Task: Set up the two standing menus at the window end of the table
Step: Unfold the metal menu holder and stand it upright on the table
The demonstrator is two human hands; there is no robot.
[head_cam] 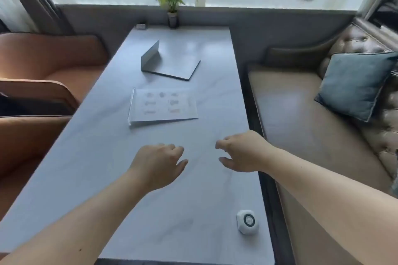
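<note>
Hands (159, 163) (243, 153) hover loosely curled, holding nothing.

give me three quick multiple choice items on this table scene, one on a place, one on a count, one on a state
1. Where is the small white call button with the dark ring?
A. near table edge, sofa side
B. beside the potted plant
C. on the sofa

2. How many L-shaped menu stands lie on the pale grey table?
A. one
B. two
C. four

3. What are the hands doing?
A. both grip a menu
B. one holds the button
C. both empty above the table

Key: 1 A, it sits close to the near edge, on the right. 2 B, a grey stand and a clear printed one. 3 C, the left hand and right hand hold nothing.
</note>
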